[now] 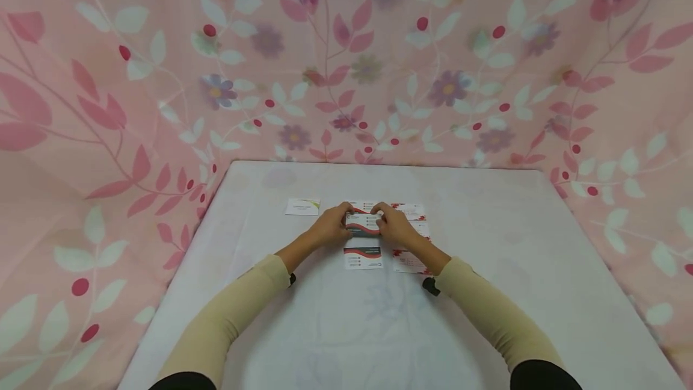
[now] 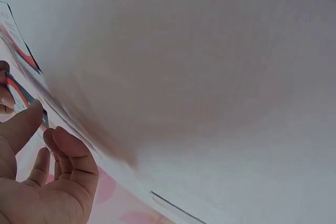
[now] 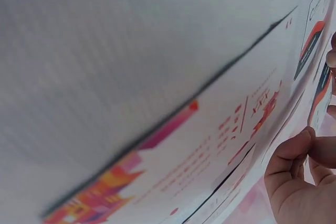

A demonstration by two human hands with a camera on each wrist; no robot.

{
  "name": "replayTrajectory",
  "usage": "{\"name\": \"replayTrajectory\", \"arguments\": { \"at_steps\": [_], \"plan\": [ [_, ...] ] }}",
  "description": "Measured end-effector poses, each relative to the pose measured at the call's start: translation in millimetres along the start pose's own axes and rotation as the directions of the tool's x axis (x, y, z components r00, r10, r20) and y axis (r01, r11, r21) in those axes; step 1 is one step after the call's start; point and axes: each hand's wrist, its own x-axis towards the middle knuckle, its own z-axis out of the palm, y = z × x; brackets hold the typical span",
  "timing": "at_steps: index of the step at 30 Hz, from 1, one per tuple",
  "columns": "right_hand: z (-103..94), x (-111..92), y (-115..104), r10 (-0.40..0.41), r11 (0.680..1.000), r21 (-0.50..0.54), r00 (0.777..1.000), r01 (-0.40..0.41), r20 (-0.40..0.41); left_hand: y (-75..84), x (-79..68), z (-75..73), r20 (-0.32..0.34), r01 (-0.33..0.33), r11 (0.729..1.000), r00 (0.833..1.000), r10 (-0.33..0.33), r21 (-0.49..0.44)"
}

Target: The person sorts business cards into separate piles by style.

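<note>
Both hands pinch one business card (image 1: 363, 225), white and dark grey with a red wave, by its short sides. My left hand (image 1: 332, 224) grips the left edge between thumb and fingers; in the left wrist view the card (image 2: 22, 94) stands tilted over the table. My right hand (image 1: 397, 225) pinches the opposite edge, and the right wrist view shows its thumb and finger at a corner. Beyond the held card lies another red-wave card (image 1: 361, 206), partly covered. A matching card (image 1: 363, 260) lies on the near side, its dark band facing away from me.
Right of the hands, a column of white cards with red patterns includes a far card (image 1: 409, 212) and a near card (image 1: 408, 262); the right arm partly covers them. A white card with a green corner (image 1: 302, 206) lies at left. A white cloth (image 1: 346, 330) covers the table.
</note>
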Motion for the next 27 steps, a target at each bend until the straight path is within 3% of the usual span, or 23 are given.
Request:
{"name": "replayTrajectory", "arguments": {
  "at_steps": [6,15,21,27],
  "plan": [
    [-1.3,-1.2,3.6,0.003,0.998,0.059,1.0,-0.003,0.009,0.3,-0.5,-5.4,0.006,-0.041,0.999,0.999,0.041,-0.007],
    [-2.7,-2.0,4.9,0.0,0.997,0.072,1.0,-0.001,0.008,-2.6,3.7,-5.6,0.018,-0.028,0.999,0.999,0.028,0.019],
    [-5.6,-1.8,-1.5,-0.013,0.999,0.03,0.998,0.012,0.054,-4.7,5.3,-9.0,0.02,-0.018,1.0,1.0,0.018,0.004],
    [-6.5,3.2,-2.7,-0.038,0.999,-0.024,0.999,0.039,0.032,-2.3,7.1,-11.4,0.021,-0.022,0.999,1.0,0.022,0.034]
  ]
}}
